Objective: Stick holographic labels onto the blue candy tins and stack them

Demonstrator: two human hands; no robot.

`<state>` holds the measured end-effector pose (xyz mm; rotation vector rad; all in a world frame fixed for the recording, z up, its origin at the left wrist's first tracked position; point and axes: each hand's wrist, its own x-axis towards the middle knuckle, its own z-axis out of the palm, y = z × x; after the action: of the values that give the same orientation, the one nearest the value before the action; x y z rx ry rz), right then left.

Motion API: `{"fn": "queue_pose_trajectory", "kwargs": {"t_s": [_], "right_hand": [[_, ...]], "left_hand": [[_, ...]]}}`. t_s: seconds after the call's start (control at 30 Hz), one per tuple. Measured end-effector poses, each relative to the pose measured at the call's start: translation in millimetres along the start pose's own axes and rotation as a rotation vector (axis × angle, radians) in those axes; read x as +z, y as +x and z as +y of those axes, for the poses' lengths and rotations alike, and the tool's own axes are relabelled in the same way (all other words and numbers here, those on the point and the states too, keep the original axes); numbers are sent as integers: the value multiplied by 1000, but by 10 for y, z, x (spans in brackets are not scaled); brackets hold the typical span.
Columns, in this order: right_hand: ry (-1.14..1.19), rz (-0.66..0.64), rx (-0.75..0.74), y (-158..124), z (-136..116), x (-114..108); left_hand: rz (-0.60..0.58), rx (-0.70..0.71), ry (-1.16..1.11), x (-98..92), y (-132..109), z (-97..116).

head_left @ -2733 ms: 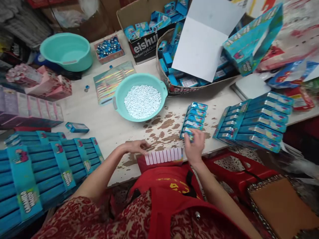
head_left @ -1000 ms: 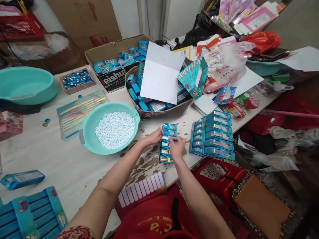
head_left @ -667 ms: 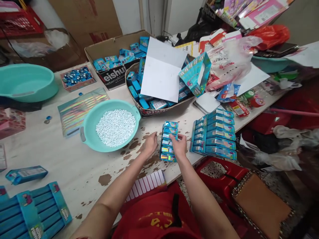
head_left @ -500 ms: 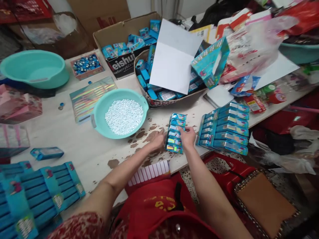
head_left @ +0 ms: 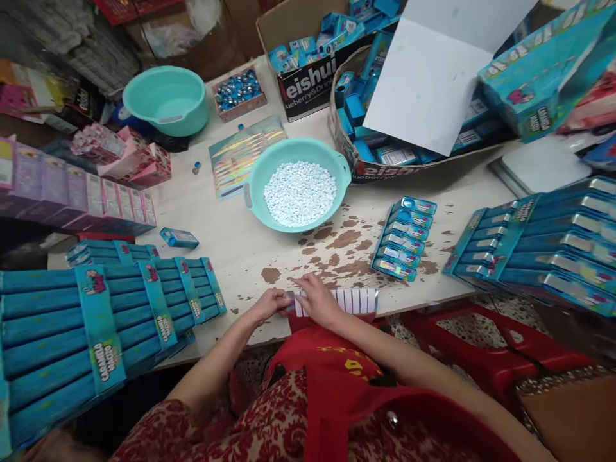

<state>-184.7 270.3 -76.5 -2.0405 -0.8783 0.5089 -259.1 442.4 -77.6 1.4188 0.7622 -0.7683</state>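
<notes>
A sheet with a row of white strips (head_left: 357, 300) lies at the table's front edge. My left hand (head_left: 273, 304) pinches the sheet's left end. Over the left strips rests my right hand (head_left: 315, 300), its fingers apart. To the right stands a row of several small blue tins (head_left: 403, 239), apart from both hands. Beyond the hands, a turquoise basin (head_left: 255, 186) holds many small white pellets (head_left: 301, 194).
Stacked blue packs (head_left: 58, 321) fill the left front, and more packs (head_left: 543, 237) stand right. Behind are an empty turquoise basin (head_left: 166, 96), a box of blue foil pieces (head_left: 238, 93) and cartons (head_left: 310, 83) of tins. A single blue pack (head_left: 179, 237) lies left.
My right hand has left the row of tins and moved left to the strip sheet. My left hand has moved left to the sheet's end. The view has shifted left.
</notes>
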Motion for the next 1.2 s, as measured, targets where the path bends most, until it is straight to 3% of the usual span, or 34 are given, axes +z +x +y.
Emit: {"fn": "queue_pose_trajectory", "kwargs": {"t_s": [0.07,0.13,0.37,0.47,0.67,0.77,0.83,0.93,0.97,1.03,1.13,1.2], "right_hand": [[-90,-164,-13,3,-38,173],[-155,-237,-6,-13,-39,256],[-227,-289,-100,-69,-20,278],[-256,-286,-72,-33,-29,277],[-351,-286,-106,90,-34,275],[-199,-266,-56,74,-30,220],[-2,-194,64,43,-25,122],[348,-15,295,-1,-13,-135],[444,42,348,-13,-9,-244],[564,143,404,-36,7,-467],[592,334,465,-63,79,-763],[543,500,512,-69,189,-933]], "left_hand": [[103,26,-52,91,27,-90],[131,15,-84,114,37,-112],[105,-58,-210,37,4,-82],[125,-84,-242,41,24,-65],[161,-20,-141,80,183,-66],[187,-31,-63,84,238,-57],[290,14,77,92,209,-8],[506,301,311,166,83,174],[500,411,344,216,41,263],[335,521,330,347,-1,469],[21,445,252,584,100,834],[-95,423,249,744,269,1120]]}}
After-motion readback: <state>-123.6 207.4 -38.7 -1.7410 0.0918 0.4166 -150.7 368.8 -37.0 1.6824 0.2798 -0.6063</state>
